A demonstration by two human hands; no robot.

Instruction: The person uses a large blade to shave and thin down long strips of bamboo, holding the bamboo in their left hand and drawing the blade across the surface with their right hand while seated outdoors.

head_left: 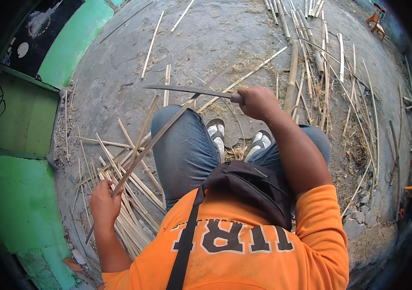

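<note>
I see cracked grey concrete ground [215, 43] filling most of the view, with a green painted wall [17, 193] curving down the left side. A scatter of pale bamboo poles and strips [312, 53] lies far right, too tangled to count. A second heap of pale split bamboo slats [128, 212] sits by the left knee, also beyond counting.

The person sits in blue jeans and an orange shirt, with one dark zipped waist bag [249, 186] at the belly and two grey-white shoes [240, 137] on the ground ahead.

Work piece: one long thin bamboo strip [157, 137], running diagonally from beside the left hip, across the left thigh, up to the blade. Left hand [103, 203] is closed around its lower part. Right hand [259, 102] is fisted on the handle of one long dark metal knife [186, 90], blade pointing left, held flat above the knees and meeting the strip near its upper end.

My read on doing it well: keep the blade at a shallow angle to the strip, edge away from the thigh (denim is the only guard here), and keep the left grip well below the edge.
</note>
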